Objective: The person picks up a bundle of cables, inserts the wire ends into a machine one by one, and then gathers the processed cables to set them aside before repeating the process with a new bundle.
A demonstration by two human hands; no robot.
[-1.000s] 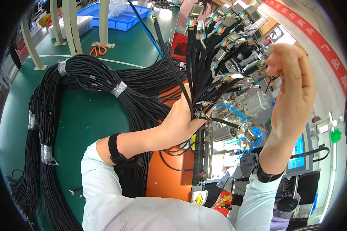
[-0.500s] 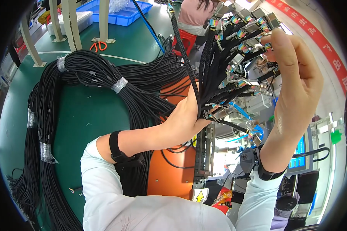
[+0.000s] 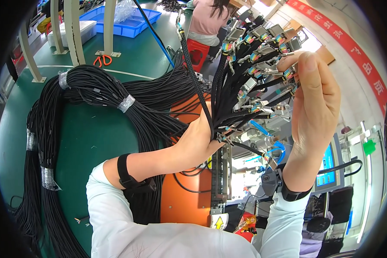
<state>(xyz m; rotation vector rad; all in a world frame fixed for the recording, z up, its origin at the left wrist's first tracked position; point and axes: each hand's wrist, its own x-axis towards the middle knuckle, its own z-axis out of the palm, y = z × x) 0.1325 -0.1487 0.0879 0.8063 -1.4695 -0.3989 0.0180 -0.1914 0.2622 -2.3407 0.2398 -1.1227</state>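
Note:
My left hand (image 3: 196, 138) is closed around a thick bundle of black braided cables (image 3: 232, 96), holding it raised so the ends fan out to the upper right. Each end carries a silvery metal connector (image 3: 259, 31) with small coloured wires showing behind it. At the right side of the fan, my right hand (image 3: 317, 96) pinches one cable end (image 3: 289, 74) between thumb and fingers; its fingertips partly cover that end. One cable (image 3: 189, 64) stands apart on the left of the bundle, its connector pointing up. Another cable (image 3: 250, 149) droops toward my right wrist.
Long black cables (image 3: 51, 129), tied with clear wrap, curve over the green table (image 3: 99, 142). Orange-handled scissors (image 3: 103, 59) and a blue tray (image 3: 135, 26) lie farther back. An orange panel (image 3: 187, 200), machinery and a screen (image 3: 325, 170) stand at right. A person (image 3: 206, 19) sits beyond.
My right hand has come down and left along the connectors, its fingertips still at a cable end. The left hand keeps its grip on the bundle. The whole view has shifted slightly.

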